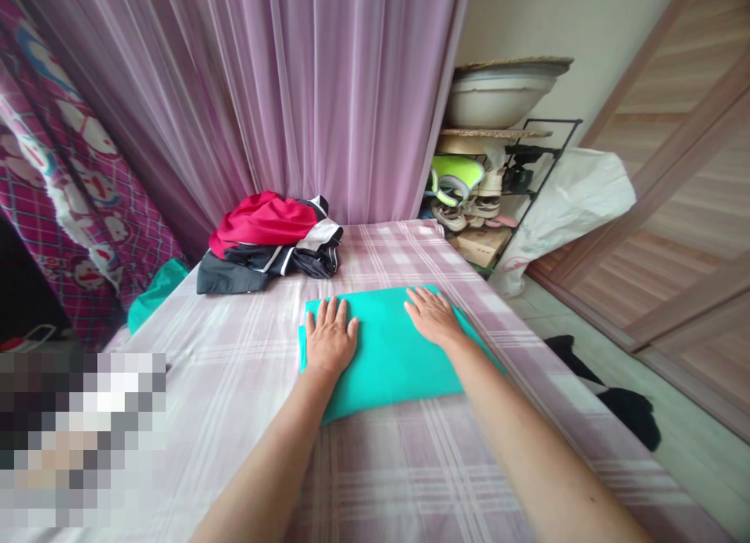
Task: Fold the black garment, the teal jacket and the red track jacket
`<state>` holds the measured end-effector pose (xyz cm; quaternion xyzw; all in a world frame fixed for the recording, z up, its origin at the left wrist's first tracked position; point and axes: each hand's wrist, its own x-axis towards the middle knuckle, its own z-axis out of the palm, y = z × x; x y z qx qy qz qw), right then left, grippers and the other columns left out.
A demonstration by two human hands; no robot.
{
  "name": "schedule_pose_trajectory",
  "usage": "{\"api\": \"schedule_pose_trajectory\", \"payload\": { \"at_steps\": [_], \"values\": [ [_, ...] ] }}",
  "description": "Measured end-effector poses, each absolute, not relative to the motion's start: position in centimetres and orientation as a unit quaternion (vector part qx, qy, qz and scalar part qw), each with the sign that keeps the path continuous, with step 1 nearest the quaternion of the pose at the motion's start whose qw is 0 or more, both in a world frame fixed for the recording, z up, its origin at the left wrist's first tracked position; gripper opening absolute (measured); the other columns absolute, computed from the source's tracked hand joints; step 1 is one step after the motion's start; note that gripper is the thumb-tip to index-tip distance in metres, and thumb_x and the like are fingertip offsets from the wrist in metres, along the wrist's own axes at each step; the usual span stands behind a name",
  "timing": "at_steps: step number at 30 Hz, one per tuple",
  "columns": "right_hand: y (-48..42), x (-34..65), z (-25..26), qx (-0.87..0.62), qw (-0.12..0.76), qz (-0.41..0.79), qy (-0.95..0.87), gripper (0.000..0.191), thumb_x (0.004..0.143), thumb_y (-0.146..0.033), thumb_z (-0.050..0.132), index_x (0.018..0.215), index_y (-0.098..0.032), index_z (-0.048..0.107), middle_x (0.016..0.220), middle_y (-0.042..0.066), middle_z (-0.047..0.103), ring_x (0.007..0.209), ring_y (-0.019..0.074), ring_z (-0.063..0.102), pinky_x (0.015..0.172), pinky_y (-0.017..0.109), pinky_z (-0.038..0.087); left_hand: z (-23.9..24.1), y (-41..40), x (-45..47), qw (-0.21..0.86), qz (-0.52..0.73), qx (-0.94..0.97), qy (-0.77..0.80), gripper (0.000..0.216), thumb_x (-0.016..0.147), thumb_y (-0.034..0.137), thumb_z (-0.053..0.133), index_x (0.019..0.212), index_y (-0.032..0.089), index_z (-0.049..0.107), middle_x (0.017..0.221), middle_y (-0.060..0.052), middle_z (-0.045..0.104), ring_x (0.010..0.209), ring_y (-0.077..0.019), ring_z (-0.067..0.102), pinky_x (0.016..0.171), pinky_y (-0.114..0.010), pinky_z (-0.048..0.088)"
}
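A turquoise cloth [392, 355], folded into a flat rectangle, lies in the middle of the plaid-covered surface [246, 355]. On its left side my left hand [331, 336] rests palm down, fingers stretched out and apart. My right hand [433, 315] lies flat near the far right edge of the same cloth, its fingers pointing away and to the left. Neither hand grips anything. Whether the folded cloth is a garment I cannot tell.
Behind, on the left, is a pile of red and black clothes [266, 234]. Another turquoise cloth [158, 293] hangs at the left edge. A purple curtain [328, 98] closes the back. On the right stand a shoe rack [530, 191], a white bag [571, 207] and a wooden wardrobe [662, 176].
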<state>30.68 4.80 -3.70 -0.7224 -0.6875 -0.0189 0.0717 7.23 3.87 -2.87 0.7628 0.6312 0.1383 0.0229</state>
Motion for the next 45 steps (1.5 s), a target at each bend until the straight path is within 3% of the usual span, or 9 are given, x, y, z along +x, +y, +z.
{"api": "schedule_pose_trajectory", "payload": {
  "at_steps": [4, 23, 30, 36, 40, 45],
  "values": [
    [4.5, 31.7, -4.6, -0.693, 0.101, -0.054, -0.711, 0.054, 0.102, -0.039, 0.03, 0.147, -0.016, 0.048, 0.151, 0.011, 0.048, 0.141, 0.024, 0.041, 0.118, 0.043, 0.029, -3.3, 3.4, 6.3, 0.032, 0.141, 0.758, 0.636, 0.06, 0.099, 0.049, 0.033, 0.152, 0.021, 0.037, 0.162, -0.008, 0.03, 0.15, -0.0324, 0.023, 0.118, -0.064, 0.021],
    [5.1, 33.0, -6.7, -0.618, 0.256, -0.136, -0.731, 0.046, 0.099, -0.038, 0.036, 0.122, -0.016, 0.068, 0.125, 0.014, 0.069, 0.117, 0.0262, 0.061, 0.103, 0.045, 0.046, -4.6, 2.6, 3.8, 0.063, 0.155, 0.766, 0.621, 0.065, 0.098, 0.056, 0.033, 0.155, 0.023, 0.031, 0.163, -0.007, 0.026, 0.152, -0.0295, 0.019, 0.119, -0.057, 0.024],
    [5.3, 33.1, -7.0, -0.614, 0.238, -0.163, -0.735, 0.046, 0.098, -0.037, 0.037, 0.12, -0.012, 0.069, 0.121, 0.017, 0.07, 0.114, 0.0277, 0.062, 0.1, 0.045, 0.048, -3.9, 2.2, 4.2, 0.07, 0.165, 0.763, 0.622, 0.064, 0.098, 0.055, 0.033, 0.154, 0.024, 0.034, 0.163, -0.007, 0.029, 0.151, -0.0295, 0.022, 0.118, -0.056, 0.027],
    [5.0, 31.8, -5.1, -0.654, 0.148, -0.14, -0.729, 0.047, 0.097, -0.033, 0.036, 0.126, -0.009, 0.066, 0.127, 0.017, 0.067, 0.117, 0.0275, 0.06, 0.103, 0.042, 0.044, -5.0, 3.1, 3.0, 0.122, 0.211, 0.777, 0.581, 0.061, 0.097, 0.051, 0.04, 0.151, 0.022, 0.038, 0.162, -0.01, 0.03, 0.151, -0.032, 0.022, 0.118, -0.061, 0.024],
    [2.4, 30.4, -3.4, -0.701, 0.104, -0.125, -0.695, 0.048, 0.098, -0.035, 0.036, 0.134, -0.014, 0.06, 0.137, 0.017, 0.061, 0.124, 0.0294, 0.056, 0.106, 0.05, 0.039, -6.2, 2.1, 0.4, 0.155, 0.298, 0.798, 0.501, 0.053, 0.098, 0.042, 0.043, 0.144, 0.017, 0.047, 0.158, -0.013, 0.038, 0.148, -0.0258, 0.031, 0.12, -0.048, 0.029],
    [-3.0, 31.4, -5.2, -0.749, 0.159, -0.149, -0.626, 0.051, 0.099, -0.043, 0.032, 0.135, -0.02, 0.059, 0.141, 0.014, 0.058, 0.13, 0.0296, 0.05, 0.107, 0.057, 0.035, -6.5, -2.4, -2.6, 0.16, 0.406, 0.743, 0.507, 0.035, 0.096, 0.037, 0.046, 0.122, 0.019, 0.061, 0.137, -0.013, 0.059, 0.128, -0.0219, 0.055, 0.11, -0.041, 0.045]
  ]
}}
